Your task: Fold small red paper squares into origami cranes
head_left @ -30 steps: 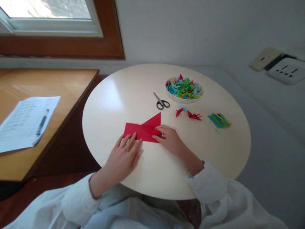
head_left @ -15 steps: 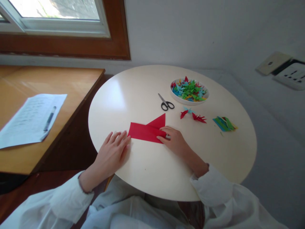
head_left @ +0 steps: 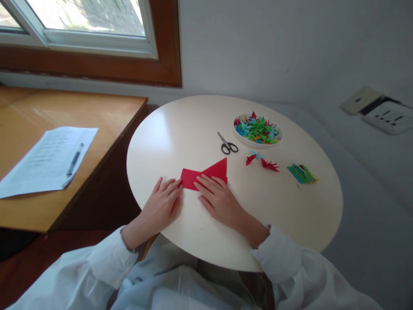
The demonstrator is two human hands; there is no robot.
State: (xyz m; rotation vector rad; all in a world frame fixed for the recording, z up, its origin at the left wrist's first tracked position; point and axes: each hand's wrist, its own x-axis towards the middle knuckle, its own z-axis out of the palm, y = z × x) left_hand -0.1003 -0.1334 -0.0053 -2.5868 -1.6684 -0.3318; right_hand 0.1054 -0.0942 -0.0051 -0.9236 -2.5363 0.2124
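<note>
A folded red paper (head_left: pixel 215 170) lies on the round cream table (head_left: pixel 290 206), with a triangular flap pointing up at its right end. My right hand (head_left: pixel 217 199) lies flat on the paper's near part, fingers stretched out and pressing it down. My left hand (head_left: pixel 163 203) rests flat on the table at the paper's left end, its fingertips touching the red edge. Both hands are open and hold nothing.
Black scissors (head_left: pixel 228 145) lie behind the paper. A white plate (head_left: pixel 257 130) of several small coloured paper cranes stands at the back right, with loose cranes (head_left: pixel 263 162) and coloured strips (head_left: pixel 302 173) nearby. A wooden desk (head_left: pixel 48 129) with a sheet and pen (head_left: pixel 75 159) is at left.
My right hand has slid left from the paper's right end onto its middle and flattened out. My left hand stays at the left end. The camera view has shifted a little.
</note>
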